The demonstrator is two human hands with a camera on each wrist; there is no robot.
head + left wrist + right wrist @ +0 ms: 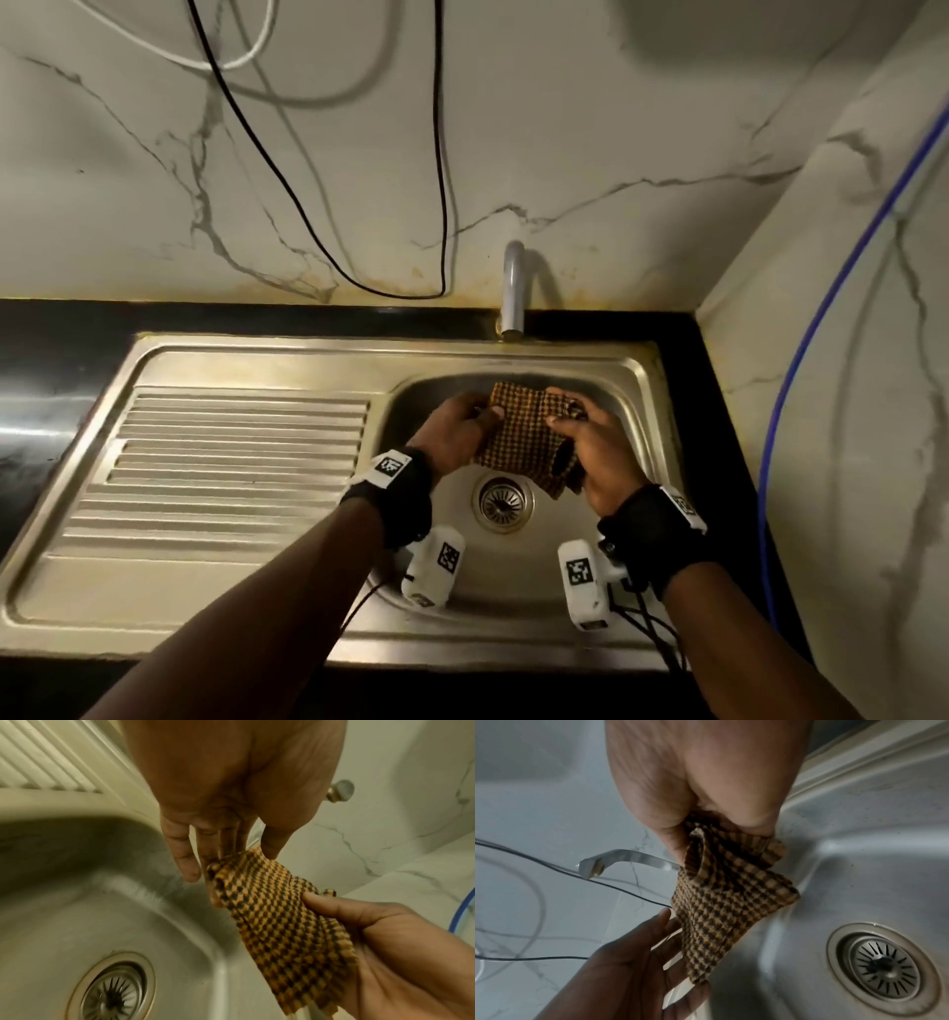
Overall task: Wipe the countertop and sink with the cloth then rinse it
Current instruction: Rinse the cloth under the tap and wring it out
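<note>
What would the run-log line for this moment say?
stage: cloth over sink | left hand: pinches cloth | right hand: grips cloth | tap: no water visible

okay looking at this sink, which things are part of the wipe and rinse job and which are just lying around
Part of the job:
cloth, held over the basin by left hand and right hand
sink
tap
countertop

Just there:
black cable
white cable
blue cable

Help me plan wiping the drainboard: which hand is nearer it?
Left. The left hand grips the cloth just right of the drainboard; the right hand grips it farther right, over the basin.
</note>
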